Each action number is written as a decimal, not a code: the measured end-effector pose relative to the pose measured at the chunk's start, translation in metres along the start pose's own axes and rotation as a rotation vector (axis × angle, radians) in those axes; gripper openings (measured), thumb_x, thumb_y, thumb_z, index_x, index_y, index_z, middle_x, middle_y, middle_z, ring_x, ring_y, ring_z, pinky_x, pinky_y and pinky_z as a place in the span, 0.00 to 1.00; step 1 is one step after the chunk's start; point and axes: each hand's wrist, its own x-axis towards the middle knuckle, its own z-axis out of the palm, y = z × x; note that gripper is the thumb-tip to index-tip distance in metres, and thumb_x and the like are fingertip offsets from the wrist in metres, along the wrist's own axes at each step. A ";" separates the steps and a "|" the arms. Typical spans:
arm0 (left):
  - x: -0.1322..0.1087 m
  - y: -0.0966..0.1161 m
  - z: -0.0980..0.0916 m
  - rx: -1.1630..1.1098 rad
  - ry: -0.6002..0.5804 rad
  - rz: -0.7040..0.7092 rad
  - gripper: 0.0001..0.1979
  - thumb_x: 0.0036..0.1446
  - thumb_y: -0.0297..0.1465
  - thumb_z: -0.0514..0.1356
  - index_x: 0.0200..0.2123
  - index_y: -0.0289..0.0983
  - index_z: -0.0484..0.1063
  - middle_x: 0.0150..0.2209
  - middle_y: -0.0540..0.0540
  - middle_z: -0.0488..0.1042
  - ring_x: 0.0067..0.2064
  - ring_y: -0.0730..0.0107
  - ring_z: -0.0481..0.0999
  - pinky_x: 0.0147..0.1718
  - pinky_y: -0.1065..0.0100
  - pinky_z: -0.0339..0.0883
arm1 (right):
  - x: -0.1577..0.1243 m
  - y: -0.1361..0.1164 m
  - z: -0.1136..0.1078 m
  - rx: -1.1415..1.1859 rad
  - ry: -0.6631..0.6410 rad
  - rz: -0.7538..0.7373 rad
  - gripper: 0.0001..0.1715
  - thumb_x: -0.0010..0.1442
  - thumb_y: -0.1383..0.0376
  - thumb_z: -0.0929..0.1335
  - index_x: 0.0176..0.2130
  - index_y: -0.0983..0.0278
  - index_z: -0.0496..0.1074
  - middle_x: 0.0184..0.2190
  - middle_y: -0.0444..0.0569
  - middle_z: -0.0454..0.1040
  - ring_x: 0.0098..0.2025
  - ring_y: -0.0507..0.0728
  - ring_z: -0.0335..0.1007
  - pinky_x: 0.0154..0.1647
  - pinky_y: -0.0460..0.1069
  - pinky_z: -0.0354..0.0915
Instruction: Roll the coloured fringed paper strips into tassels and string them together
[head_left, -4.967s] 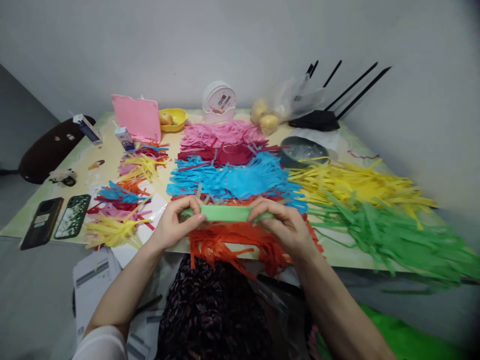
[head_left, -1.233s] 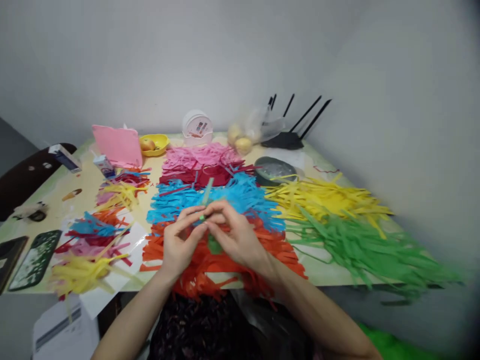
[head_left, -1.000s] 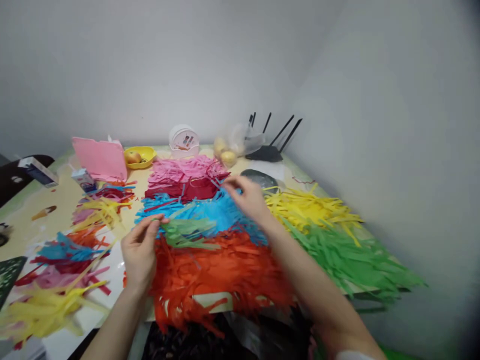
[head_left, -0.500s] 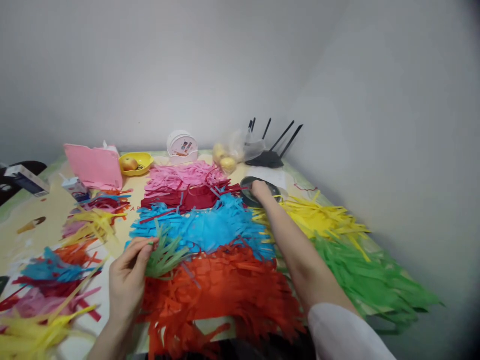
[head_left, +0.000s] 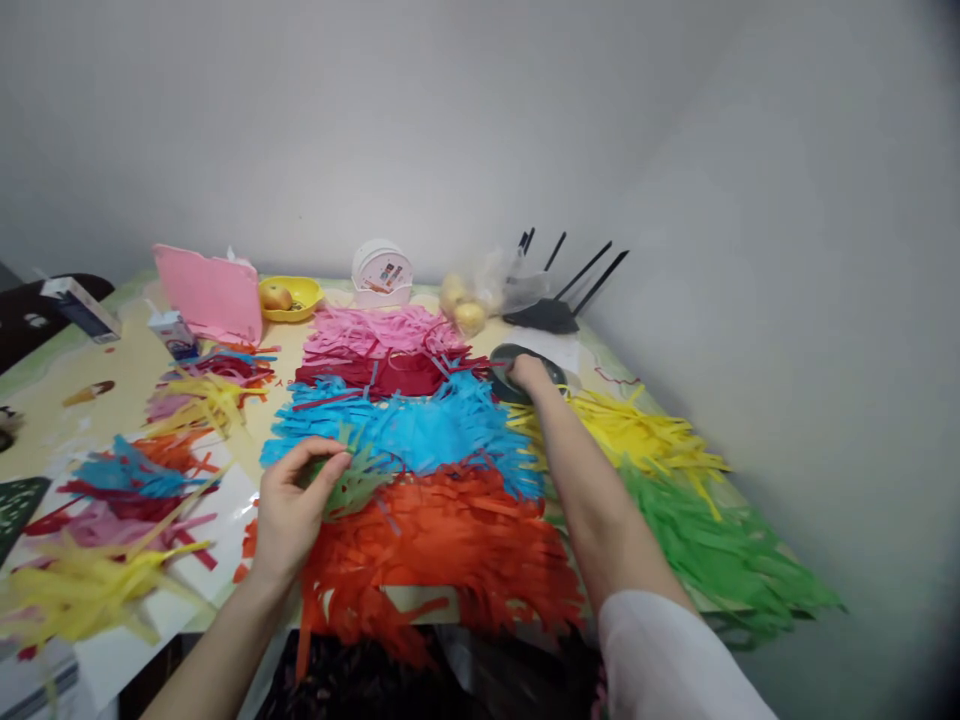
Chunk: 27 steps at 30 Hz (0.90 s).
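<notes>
My left hand (head_left: pixel 296 510) pinches a small bunch of light green fringed paper strips (head_left: pixel 358 488) between thumb and fingers. The bunch hangs over the edge between the blue fringed paper (head_left: pixel 420 430) and the orange fringed paper (head_left: pixel 450 540). My right hand (head_left: pixel 531 374) reaches into a dark round dish (head_left: pixel 501 378), its fingers curled together and pointing down. What those fingers hold, if anything, I cannot make out. Dark red fringe (head_left: pixel 405 374) and pink fringe (head_left: pixel 382 328) lie beyond the blue.
Yellow fringe (head_left: pixel 637 425) and green fringe (head_left: pixel 720 540) lie at right. Finished-looking multicoloured bunches (head_left: pixel 135 470) lie at left. Along the back stand a pink folding stand (head_left: pixel 210 295), yellow bowl (head_left: pixel 304 292), white round box (head_left: pixel 382 275), bagged fruit (head_left: pixel 470 317) and black router (head_left: pixel 544 316).
The view has shifted, with the table's things moving up in the picture. My left hand has moved slightly up and right with the green bunch. My right hand stays at the dish.
</notes>
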 end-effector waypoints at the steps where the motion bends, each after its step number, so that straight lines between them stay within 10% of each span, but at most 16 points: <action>1: -0.001 0.001 -0.001 -0.004 -0.001 -0.004 0.10 0.49 0.39 0.68 0.30 0.38 0.78 0.30 0.49 0.79 0.33 0.70 0.76 0.35 0.72 0.69 | -0.001 -0.003 0.000 0.014 -0.002 -0.007 0.22 0.64 0.59 0.69 0.54 0.68 0.69 0.53 0.57 0.71 0.50 0.60 0.72 0.49 0.57 0.71; 13: -0.009 -0.002 -0.015 0.021 -0.032 0.003 0.10 0.54 0.38 0.65 0.34 0.38 0.79 0.34 0.47 0.80 0.38 0.67 0.77 0.41 0.70 0.68 | -0.053 -0.010 -0.040 0.412 0.236 -0.021 0.16 0.66 0.61 0.67 0.50 0.68 0.72 0.49 0.56 0.75 0.48 0.59 0.73 0.50 0.57 0.70; 18: -0.010 0.007 -0.005 0.011 -0.053 0.076 0.08 0.56 0.36 0.64 0.33 0.37 0.79 0.33 0.47 0.80 0.36 0.67 0.78 0.39 0.69 0.69 | -0.154 -0.053 -0.051 0.704 0.357 -0.236 0.17 0.66 0.60 0.63 0.49 0.65 0.74 0.40 0.51 0.80 0.41 0.56 0.77 0.43 0.49 0.71; 22: -0.019 0.020 0.006 0.008 -0.067 0.165 0.06 0.57 0.33 0.63 0.32 0.37 0.79 0.32 0.47 0.80 0.35 0.68 0.78 0.37 0.69 0.70 | -0.269 -0.100 -0.036 1.259 0.164 -0.694 0.08 0.58 0.59 0.71 0.37 0.60 0.79 0.35 0.47 0.79 0.34 0.55 0.75 0.38 0.50 0.71; 27: -0.031 0.026 0.002 0.028 -0.069 0.230 0.04 0.57 0.31 0.63 0.32 0.38 0.79 0.31 0.47 0.80 0.33 0.68 0.77 0.36 0.68 0.70 | -0.327 -0.136 -0.014 1.613 0.038 -0.695 0.03 0.56 0.64 0.73 0.34 0.58 0.80 0.33 0.45 0.79 0.35 0.53 0.75 0.38 0.48 0.71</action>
